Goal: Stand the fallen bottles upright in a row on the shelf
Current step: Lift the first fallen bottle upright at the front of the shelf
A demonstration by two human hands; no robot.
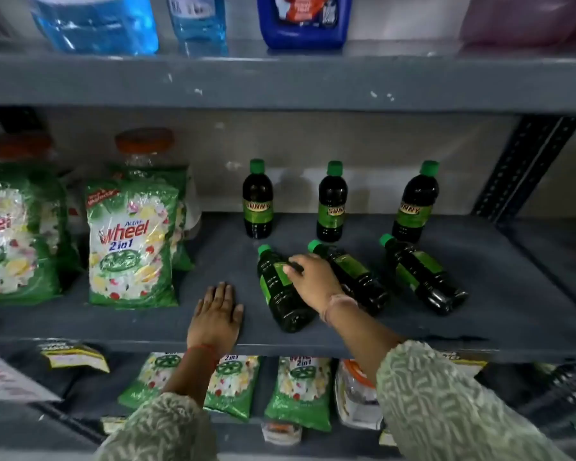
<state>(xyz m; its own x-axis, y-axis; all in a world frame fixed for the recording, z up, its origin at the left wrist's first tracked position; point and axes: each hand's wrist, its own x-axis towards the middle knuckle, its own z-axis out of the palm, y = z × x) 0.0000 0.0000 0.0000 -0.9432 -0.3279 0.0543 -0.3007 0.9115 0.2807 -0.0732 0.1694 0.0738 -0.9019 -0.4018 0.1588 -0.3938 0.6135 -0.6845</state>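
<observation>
On the grey middle shelf [479,327] three dark bottles with green caps stand upright at the back: one on the left [257,201], one in the middle [332,203], one on the right [414,204]. In front of them three more lie on their sides, caps pointing back-left: the left one [281,301], the middle one [363,277], the right one [423,276]. My right hand [313,281] rests on the upper part of the left fallen bottle, fingers curled over it. My left hand [217,314] lies flat and open on the shelf, left of that bottle.
Green detergent packets [132,244] stand on the shelf's left half, with orange-lidded jars [144,144] behind them. The shelf above holds blue liquid bottles [94,21]. More packets [300,390] lie on the shelf below. A perforated upright post [526,164] stands at the right.
</observation>
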